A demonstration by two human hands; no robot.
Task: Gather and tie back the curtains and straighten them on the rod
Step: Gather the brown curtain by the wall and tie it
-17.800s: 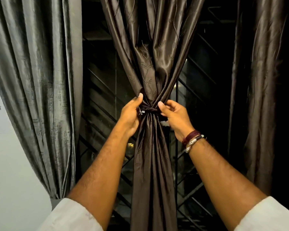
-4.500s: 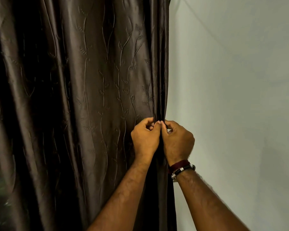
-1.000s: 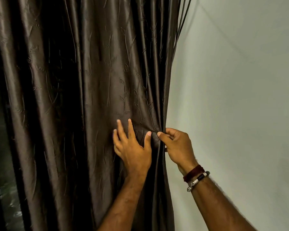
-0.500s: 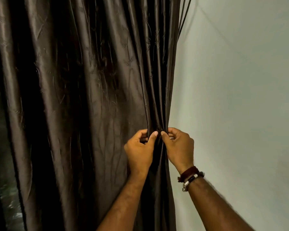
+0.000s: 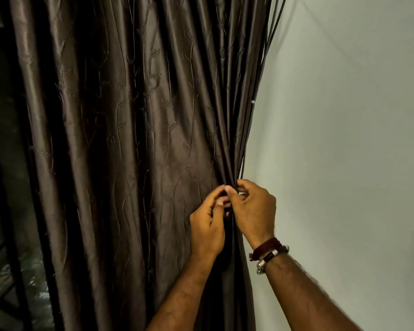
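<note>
Curtain [image 5: 134, 139]: dark brown, shiny, with a stitched stem-and-leaf pattern. It hangs in long folds across the left and middle of the view, and its right edge is bunched into tight pleats that fan out upward.
Where it's gathered: right at the pleated edge, next to the wall [image 5: 344, 139], about mid-height in the shot.
Left hand [image 5: 207, 224]: fingers curled, pinching the pleats from the left side, thumb tip up against the other hand's fingers.
Right hand [image 5: 253, 211]: also curled onto the same bunch from the right, so both hands meet on the fabric, pretty much touching.
Bracelets [image 5: 268, 252]: a dark red one and a black one with silver beads, on the right wrist.
Wall: plain pale grey-green, fills the right side.
Far left: dark window area with black bars [image 5: 12, 235], hard to make out much.
</note>
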